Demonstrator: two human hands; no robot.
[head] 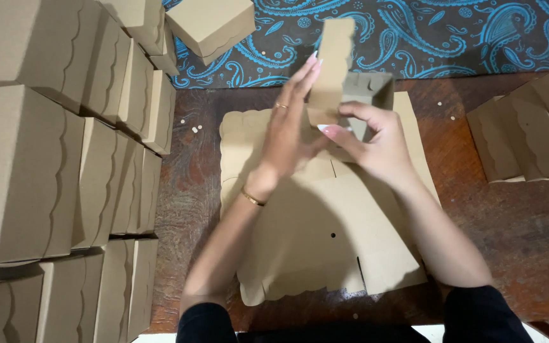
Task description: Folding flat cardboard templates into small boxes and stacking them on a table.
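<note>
Brown wooden table (516, 222) beside blue paisley cloth (427, 38).

A single head-worn camera looks almost straight down, from close above, at the brown counter (497, 216). The counter fills the frame's middle; its far edge meets a blue paisley cloth (427, 38) at the top, its near edge sits at the bottom.

A dark reddish-brown wooden table (509, 241) carries a flat, unfolded brown cardboard box blank (325, 248) at its middle. Finished brown cardboard boxes with scalloped edges (65, 159) stand stacked on its left side, and more cardboard pieces (528, 136) lie at its right.
</note>
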